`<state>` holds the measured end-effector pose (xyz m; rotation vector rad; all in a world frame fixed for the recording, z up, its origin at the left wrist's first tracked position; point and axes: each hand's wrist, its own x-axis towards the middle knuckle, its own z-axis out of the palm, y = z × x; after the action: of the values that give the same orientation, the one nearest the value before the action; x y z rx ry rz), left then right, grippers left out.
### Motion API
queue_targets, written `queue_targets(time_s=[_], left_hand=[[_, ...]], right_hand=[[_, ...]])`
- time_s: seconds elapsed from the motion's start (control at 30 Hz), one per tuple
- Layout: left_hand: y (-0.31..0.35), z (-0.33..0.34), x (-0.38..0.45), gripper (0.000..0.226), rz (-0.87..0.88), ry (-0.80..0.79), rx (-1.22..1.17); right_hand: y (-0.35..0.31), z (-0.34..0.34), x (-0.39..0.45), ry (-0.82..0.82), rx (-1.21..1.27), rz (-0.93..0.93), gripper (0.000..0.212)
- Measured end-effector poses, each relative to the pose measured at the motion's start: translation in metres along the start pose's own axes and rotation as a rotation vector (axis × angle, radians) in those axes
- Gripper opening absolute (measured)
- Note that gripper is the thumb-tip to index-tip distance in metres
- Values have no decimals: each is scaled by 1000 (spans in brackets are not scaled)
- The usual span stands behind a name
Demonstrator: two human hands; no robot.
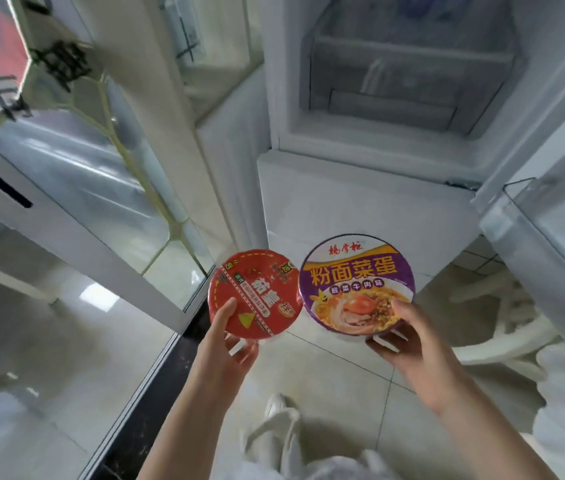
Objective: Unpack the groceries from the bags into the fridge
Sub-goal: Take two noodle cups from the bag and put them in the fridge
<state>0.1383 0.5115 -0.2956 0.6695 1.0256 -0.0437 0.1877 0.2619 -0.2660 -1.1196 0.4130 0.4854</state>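
Hands mid-carry: left hand [230,336] grips red noodle bowl [255,294], right hand [409,336] grips purple noodle bowl [357,284] beside it, both low before open fridge [409,81] at 12 o'clock; next, probably lifting them onto a shelf.

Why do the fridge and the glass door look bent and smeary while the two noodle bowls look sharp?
Head view: the wide lens bows the fridge and glass door; reflections streak the glass; the edges blur; the central red bowl and purple bowl stay crisp.
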Motion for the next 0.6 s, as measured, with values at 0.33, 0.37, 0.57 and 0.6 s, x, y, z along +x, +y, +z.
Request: queue_targets(time_s=[0.33, 0.37, 0.57, 0.6], left_hand=[[134, 124, 27, 38, 186, -306, 233], [143, 139, 27, 33, 205, -315, 246], [183, 229, 20, 63, 232, -483, 180], [187, 245, 17, 68, 241, -516, 168]], right_hand=[[-89, 82, 56, 110, 216, -221, 93], [-101, 88, 59, 101, 224, -251, 84], [-178, 112, 82, 47, 331, -403, 34], [-192, 114, 84, 36, 343, -426, 33]])
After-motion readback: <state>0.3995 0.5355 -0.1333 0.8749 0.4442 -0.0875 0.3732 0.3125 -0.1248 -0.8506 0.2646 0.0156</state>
